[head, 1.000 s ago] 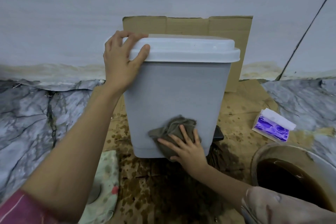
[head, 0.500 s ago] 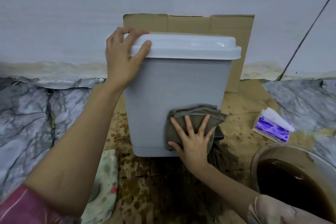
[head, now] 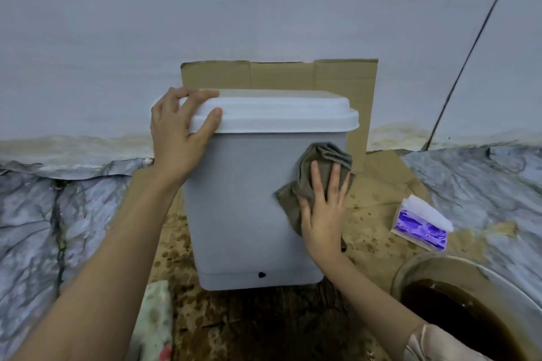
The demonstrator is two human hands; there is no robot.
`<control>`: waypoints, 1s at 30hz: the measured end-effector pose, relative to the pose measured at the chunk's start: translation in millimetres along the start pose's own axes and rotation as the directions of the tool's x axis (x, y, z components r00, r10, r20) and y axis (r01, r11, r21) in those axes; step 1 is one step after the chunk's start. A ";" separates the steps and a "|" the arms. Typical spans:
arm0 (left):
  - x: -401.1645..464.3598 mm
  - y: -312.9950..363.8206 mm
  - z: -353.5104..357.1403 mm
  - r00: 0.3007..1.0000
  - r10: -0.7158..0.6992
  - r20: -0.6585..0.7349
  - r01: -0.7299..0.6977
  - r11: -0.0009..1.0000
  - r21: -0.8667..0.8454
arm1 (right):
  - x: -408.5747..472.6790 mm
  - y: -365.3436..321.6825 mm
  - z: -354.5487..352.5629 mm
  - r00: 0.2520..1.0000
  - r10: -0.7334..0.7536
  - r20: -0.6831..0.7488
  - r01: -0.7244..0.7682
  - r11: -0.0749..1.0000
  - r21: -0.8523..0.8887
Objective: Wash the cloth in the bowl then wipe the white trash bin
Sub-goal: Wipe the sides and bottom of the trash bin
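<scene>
The white trash bin (head: 243, 205) stands upright on wet cardboard, its lid closed. My left hand (head: 179, 138) grips the lid's left corner, fingers over the top and thumb on the front rim. My right hand (head: 322, 211) lies flat with spread fingers, pressing a crumpled grey-brown cloth (head: 319, 161) against the bin's front near its upper right edge. The bowl (head: 410, 275) with dark brown water sits at the lower right, partly cut off by the frame.
A cardboard sheet (head: 346, 76) leans against the wall behind the bin. A purple and white tissue pack (head: 421, 224) lies on the floor to the right. A patterned rag (head: 154, 316) lies at the lower left. A dark cable (head: 469, 53) runs down the wall.
My right hand has slid the cloth up the bin's front, from near the bottom to the upper right. The left hand has kept its hold on the lid.
</scene>
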State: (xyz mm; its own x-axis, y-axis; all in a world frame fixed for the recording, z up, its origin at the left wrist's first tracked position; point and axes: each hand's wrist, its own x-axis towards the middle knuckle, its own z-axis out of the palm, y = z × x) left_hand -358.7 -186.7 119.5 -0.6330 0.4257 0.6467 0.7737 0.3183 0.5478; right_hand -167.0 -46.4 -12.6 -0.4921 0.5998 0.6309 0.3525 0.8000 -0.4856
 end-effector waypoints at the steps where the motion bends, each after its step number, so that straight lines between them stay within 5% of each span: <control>1: -0.1 -0.6 0.2 1.000 0.008 -0.001 -0.008 1.000 0.006 | -7.3 2.9 1.4 0.998 0.056 -0.012 -0.055 0.995 0.085; 7: -2.5 -2.5 -2.4 1.000 0.021 -0.003 -0.021 1.000 0.013 | 14.7 -22.1 -16.5 0.976 0.198 -0.087 -0.150 0.908 0.390; 13: -6.8 4.1 -4.3 1.000 -0.012 0.001 0.012 1.000 -0.026 | 14.0 -59.0 4.1 0.995 0.038 -0.090 -0.037 0.999 0.010; 16: -9.7 5.7 -8.3 1.000 -0.010 0.012 0.010 1.000 -0.022 | -5.2 -65.6 7.4 0.971 -0.237 0.012 0.236 0.971 0.042; 18: -13.9 6.0 -11.6 1.000 -0.009 0.016 0.009 1.000 -0.019 | -9.8 -74.3 0.0 0.936 -0.349 -0.052 0.351 0.935 0.055; 23: -31.0 16.5 -23.2 0.995 -0.087 0.039 0.091 0.990 -0.104 | 28.3 -110.8 -43.2 0.924 -0.300 -0.236 0.328 0.940 0.089; 26: -55.4 22.8 -33.7 0.998 -0.049 0.034 0.053 0.993 -0.105 | 65.5 -131.3 -66.1 0.973 -0.195 -0.125 0.202 0.978 0.047; 30: -89.2 30.0 -50.0 0.999 -0.014 0.043 0.016 0.999 -0.044 | 92.2 -158.1 -75.0 0.946 -0.054 0.319 0.113 0.979 -0.171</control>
State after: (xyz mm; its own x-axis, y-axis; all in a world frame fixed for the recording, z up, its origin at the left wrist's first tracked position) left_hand -280.3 -257.5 104.8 -0.6417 0.4575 0.6156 0.7618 0.2875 0.5805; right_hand -208.4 -116.4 167.8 -0.7386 0.5194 0.4297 0.4256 0.8536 -0.3003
